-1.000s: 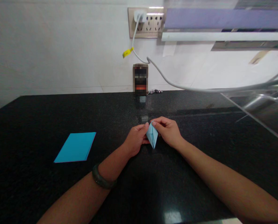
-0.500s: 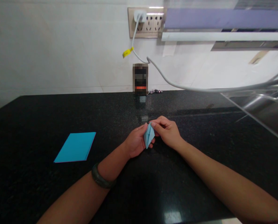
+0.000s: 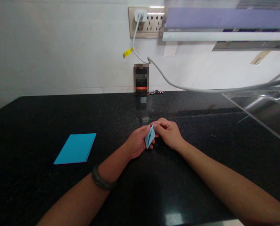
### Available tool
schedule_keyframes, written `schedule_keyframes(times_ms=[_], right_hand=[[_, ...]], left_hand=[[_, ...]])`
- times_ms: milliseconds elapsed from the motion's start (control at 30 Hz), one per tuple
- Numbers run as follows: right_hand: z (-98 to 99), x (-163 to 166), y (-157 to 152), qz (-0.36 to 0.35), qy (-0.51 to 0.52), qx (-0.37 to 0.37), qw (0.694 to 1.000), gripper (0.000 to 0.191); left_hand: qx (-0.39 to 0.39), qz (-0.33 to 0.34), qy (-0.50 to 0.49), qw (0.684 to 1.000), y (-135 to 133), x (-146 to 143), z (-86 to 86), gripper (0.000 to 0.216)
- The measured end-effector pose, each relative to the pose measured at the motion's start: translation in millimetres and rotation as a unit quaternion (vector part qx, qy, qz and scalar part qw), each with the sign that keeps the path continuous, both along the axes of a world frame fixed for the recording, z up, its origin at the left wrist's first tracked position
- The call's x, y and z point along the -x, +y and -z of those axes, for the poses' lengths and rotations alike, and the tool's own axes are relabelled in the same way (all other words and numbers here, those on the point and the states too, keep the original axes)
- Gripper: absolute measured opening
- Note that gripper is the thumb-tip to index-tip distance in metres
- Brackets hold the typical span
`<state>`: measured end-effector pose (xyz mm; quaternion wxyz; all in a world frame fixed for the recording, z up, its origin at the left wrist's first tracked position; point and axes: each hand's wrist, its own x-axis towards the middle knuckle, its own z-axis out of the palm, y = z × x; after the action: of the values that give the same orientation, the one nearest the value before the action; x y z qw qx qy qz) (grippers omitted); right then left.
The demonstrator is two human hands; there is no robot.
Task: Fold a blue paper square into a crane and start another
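A: Status on hands?

B: I see 2 on my feed, both engaged. Left hand point(image 3: 138, 142) is half-curled, cradling a small light-blue folded-paper diamond point(image 3: 150, 138): thumb by its upper left edge, fingertips showing past its lower right side. Right hand point(image 3: 169, 131) has thumb and forefinger closed in a pinch at the top tip, remaining fingers bent.

A: Diamond location?

B: Between the 2 hands, mid-view, over the black speckled stone countertop point(image 3: 135, 194). Lower point aims toward the wearer, leaning left. Dark crease down its face. I can't tell if it touches the stone.

A: Nearby?

B: Flat bright-blue square paper point(image 3: 75, 148), left of the hands, well apart. Dark green bangle point(image 3: 102, 181) on left wrist. Upright dark rectangular device point(image 3: 141, 78) by the wall, pixelated, can't read it. Shiny metal sink point(image 3: 271, 110) at right.

A: Wall?

B: Beige outlet panel point(image 3: 151, 31), 1 white plug point(image 3: 140, 15) in, pale grey cable point(image 3: 163, 75) running right.
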<state>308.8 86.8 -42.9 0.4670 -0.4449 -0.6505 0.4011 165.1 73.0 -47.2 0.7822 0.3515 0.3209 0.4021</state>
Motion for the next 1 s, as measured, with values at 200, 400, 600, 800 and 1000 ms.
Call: schedule_keyframes(times_ms=[200, 400, 600, 800, 1000], right_hand=[[-3.4, 1.3, -1.4, 0.015, -0.012, -0.015, 1.0, 0.018], [-0.8, 0.6, 0.1, 0.01, 0.004, -0.01, 1.0, 0.016], [-0.4, 0.4, 0.5, 0.02, -0.005, -0.016, 1.0, 0.014], [0.3, 1.0, -0.1, 0.041, -0.022, -0.022, 0.999, 0.015], [2.0, 0.3, -0.7, 0.043, -0.047, -0.028, 0.998, 0.019]], left_hand=[[-0.048, -0.053, 0.074, 0.995, -2.9, -3.4, -1.4, 0.033], [-0.053, -0.064, 0.088, 0.993, -3.9, -5.0, -2.9, 0.038], [-0.039, -0.068, 0.09, 0.993, -4.0, -5.2, -4.1, 0.036], [-0.045, -0.057, 0.093, 0.993, -3.7, -4.9, -3.4, 0.033], [-0.073, -0.061, 0.106, 0.99, -3.9, -5.6, -1.5, 0.034]])
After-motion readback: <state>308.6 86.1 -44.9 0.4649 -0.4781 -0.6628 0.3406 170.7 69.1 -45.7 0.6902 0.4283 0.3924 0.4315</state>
